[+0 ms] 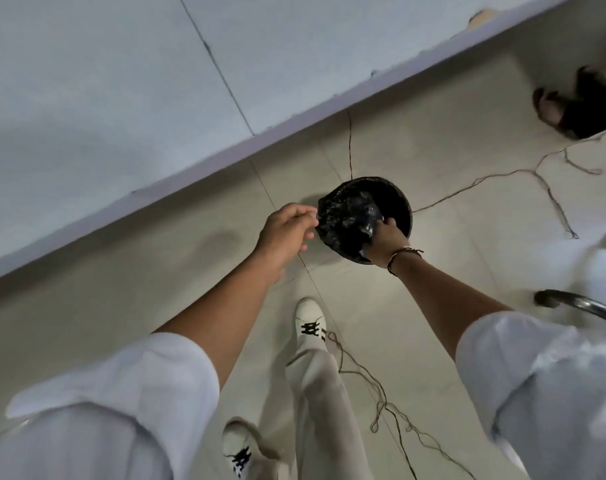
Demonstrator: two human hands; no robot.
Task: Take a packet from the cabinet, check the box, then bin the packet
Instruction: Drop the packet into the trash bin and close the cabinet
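Observation:
A round black bin (403, 206) lined with a crumpled black bag (339, 220) stands on the pale floor below me. My left hand (287, 233) reaches the bin's left edge, and its fingertips pinch the rim of the bag. My right hand (386, 240), with a thread band on the wrist, is down inside the bin's mouth. Its fingers curl on a shiny, crumpled clear packet (369, 214) that lies against the bag. Blur hides the exact grip. No box is in view.
A pale blue cabinet front (104, 98) runs diagonally across the upper left, close to the bin. Loose dark threads (485, 180) trail over the floor. Another person's sandalled foot (554, 105) is at upper right. A metal chair leg (578, 303) is at right. My white shoes (308, 323) are below.

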